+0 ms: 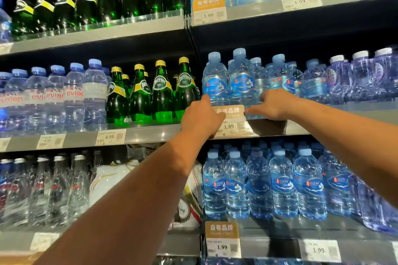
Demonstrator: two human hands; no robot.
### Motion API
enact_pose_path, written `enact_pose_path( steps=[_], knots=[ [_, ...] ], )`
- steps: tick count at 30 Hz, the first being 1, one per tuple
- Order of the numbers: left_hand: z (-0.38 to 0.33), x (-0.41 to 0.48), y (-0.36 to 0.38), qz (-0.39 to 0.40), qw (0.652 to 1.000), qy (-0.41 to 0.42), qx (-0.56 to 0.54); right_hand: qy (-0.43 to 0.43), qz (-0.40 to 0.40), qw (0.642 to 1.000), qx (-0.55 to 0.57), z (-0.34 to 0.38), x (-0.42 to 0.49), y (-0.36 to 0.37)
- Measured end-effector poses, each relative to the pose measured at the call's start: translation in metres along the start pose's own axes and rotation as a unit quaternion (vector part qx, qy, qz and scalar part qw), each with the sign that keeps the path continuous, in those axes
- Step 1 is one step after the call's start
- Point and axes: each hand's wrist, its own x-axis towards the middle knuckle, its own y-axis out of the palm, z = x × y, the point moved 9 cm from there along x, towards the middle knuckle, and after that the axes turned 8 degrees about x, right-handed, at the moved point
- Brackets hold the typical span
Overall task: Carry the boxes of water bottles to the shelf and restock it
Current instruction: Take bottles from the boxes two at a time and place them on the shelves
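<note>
- Blue-labelled water bottles (241,79) stand in rows on the middle shelf (150,134), directly behind and above an orange shelf tag (230,111).
- A person's left hand (201,117) reaches to the tag's left edge, at the foot of the leftmost bottle. Its fingers are hidden behind the back of the hand, so whether they hold anything cannot be told.
- The right hand (273,104) comes in from the tag's right, with one of its fingers (253,111) stretched toward the tag. Whether the others grip a bottle cannot be told.
- Green Perrier bottles (162,92) stand left of the tag, with Evian bottles (56,97) farther left.
- More blue bottles (258,185) fill the shelf below the tag.
</note>
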Motion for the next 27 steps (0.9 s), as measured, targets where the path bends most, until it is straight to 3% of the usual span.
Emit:
enact_pose_path(
  steps=[7, 11, 21, 27],
  knots=[
    [-0.013, -0.051, 0.005, 0.076, 0.993, 0.031, 0.08, -0.057, 0.021, 0.993, -0.102, 0.014, -0.038, 0.009],
    [-0.012, -0.083, 0.008, 0.117, 0.988, 0.027, 0.099, -0.069, 0.036, 0.992, -0.102, 0.016, -0.072, 0.016],
    [-0.035, -0.174, 0.025, 0.189, 0.975, 0.079, 0.085, 0.02, 0.1, 0.986, -0.128, -0.024, -0.181, 0.046],
    [-0.061, -0.256, 0.063, 0.274, 0.951, 0.134, 0.056, 0.097, 0.146, 0.975, -0.134, -0.065, -0.275, 0.07]
  ],
)
